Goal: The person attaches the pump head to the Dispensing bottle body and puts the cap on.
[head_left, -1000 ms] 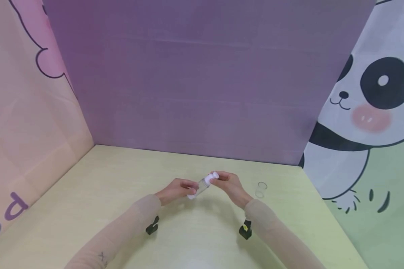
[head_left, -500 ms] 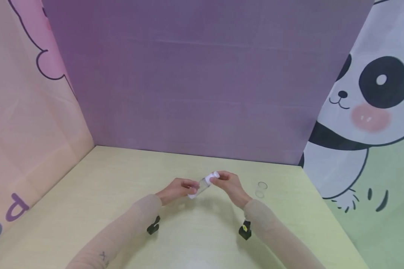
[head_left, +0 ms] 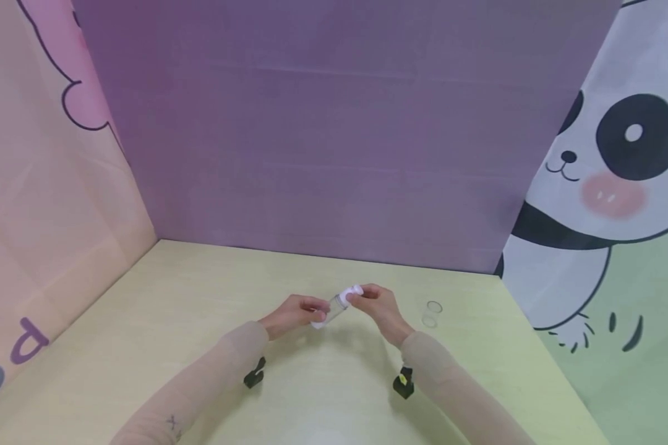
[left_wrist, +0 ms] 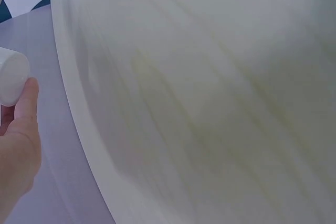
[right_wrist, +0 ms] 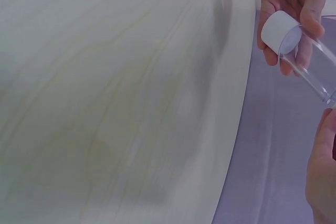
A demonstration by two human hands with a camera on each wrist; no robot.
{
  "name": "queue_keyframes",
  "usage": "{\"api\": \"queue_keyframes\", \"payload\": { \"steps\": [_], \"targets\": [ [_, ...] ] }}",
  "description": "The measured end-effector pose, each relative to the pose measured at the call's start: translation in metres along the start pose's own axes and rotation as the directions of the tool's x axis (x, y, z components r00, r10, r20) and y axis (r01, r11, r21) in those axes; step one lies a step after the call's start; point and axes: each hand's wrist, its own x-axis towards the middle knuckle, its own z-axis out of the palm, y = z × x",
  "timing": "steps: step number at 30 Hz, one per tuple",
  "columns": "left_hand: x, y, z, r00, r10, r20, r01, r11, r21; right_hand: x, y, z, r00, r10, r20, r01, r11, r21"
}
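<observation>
Left grip (head_left: 292,314) holding smooth white cylindrical end (right_wrist: 278,31) | right grip (head_left: 381,308) pinching white top (head_left: 346,295) | clear tubular bottle (right_wrist: 316,70) tilted

Bottle (right_wrist: 310,61) & R hand (right_wrist: 322,171) partly cut off, R wrist view

And here a clear, smooth, glossy bottle (right_wrist: 317,69) is seen, plastic or glass not to be told, its white end piece (right_wrist: 276,31) finished in smooth, plastic-looking gloss! The tabletop (head_left: 334,389) is streaked with pale wood grain, touched by a soft shine; the purple backdrop (head_left: 323,142) is creased like matt cloth, and the sleeves (head_left: 200,383) are made of dull fabric
</observation>
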Motion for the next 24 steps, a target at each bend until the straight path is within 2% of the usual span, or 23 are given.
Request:
{"api": "queue_keyframes", "payload": {
  "steps": [12,24],
  "targets": [
    [0.0001,0.0013,0.0006,1.0,-0.007,-0.012,0.007,1.0,0.012,-0.0008,-0.0009,0.0041,0.999,0.029,-0.041,-0.03,0.999,-0.018],
    [0.002,0.0007,0.002,1.0,-0.002,-0.023,0.002,1.0,-0.017,-0.0022,-0.002,0.0046,0.997,0.043,-0.064,-0.043,0.999,0.006]
  ]
}}
